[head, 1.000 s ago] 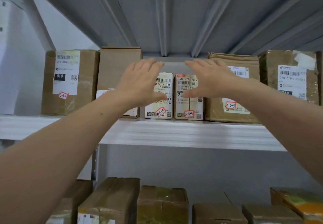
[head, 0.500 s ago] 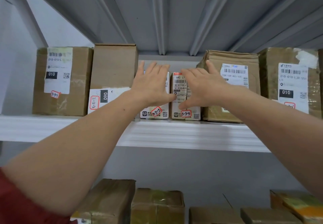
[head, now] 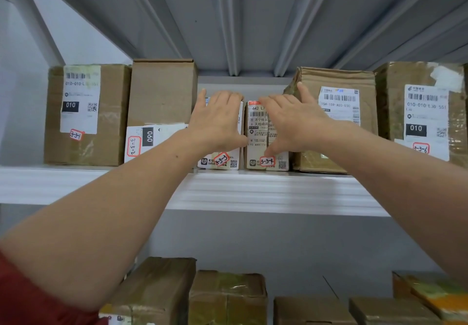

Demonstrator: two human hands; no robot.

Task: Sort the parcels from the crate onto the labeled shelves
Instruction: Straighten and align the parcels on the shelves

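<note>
Two small white parcels stand side by side on the upper shelf (head: 253, 190). One is tagged 3-3-3 (head: 222, 160), the other 3-3-4 (head: 258, 132). My left hand (head: 217, 122) lies flat against the front of the 3-3-3 parcel, its fingertips at the top edge. My right hand (head: 293, 122) presses on the 3-3-4 parcel with spread fingers. Its thumb points down by the red tag, and one finger touches the crumpled brown parcel (head: 336, 122) to the right. The crate is out of view.
Brown parcels tagged 3-3-1 (head: 86, 114) and 3-3-2 (head: 159, 101) stand left of the hands, and 3-3-6 (head: 425, 114) at far right. The shelf above hangs close over the parcels. Several taped parcels (head: 228, 297) fill the lower shelf.
Both hands have moved forward from just in front of the two small white parcels onto their faces. The view has drawn closer to the shelf.
</note>
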